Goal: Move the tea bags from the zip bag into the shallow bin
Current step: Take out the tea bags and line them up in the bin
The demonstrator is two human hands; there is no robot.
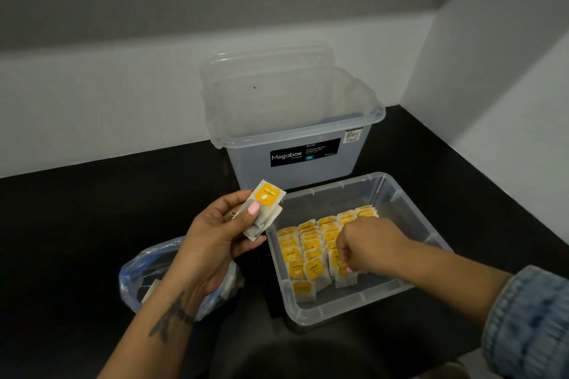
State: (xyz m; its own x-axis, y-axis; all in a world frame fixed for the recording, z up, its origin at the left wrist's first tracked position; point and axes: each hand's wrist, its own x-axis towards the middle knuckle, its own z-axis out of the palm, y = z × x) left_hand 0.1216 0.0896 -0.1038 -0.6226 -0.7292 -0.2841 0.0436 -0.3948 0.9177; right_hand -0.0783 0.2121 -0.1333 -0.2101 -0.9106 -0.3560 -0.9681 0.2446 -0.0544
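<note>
Your left hand [215, 237] is up over the black counter [77, 224], just left of the shallow bin [400, 194], thumb and curled fingers clamped on a small stack of tea bags [264, 209], yellow tag on top facing you. Your right hand [366, 248] is down inside the bin, fingers curled tight at the near end of the rows of tea bags [311, 255]; fingertips pinch at a bag in the right-hand row, but I can't tell how firm the hold is since the knuckles hide it. The rows run front to back, yellow tags up, filling the left and middle of the bin floor; right strip is bare plastic. Zip bag [138, 274] lies on the counter under your left forearm, mouth open, a few bags visible inside. Tall Megabox tub [295, 160] stands behind the bin, touching or nearly so, with a clear lid [264, 71] leaning against the wall behind it.
</note>
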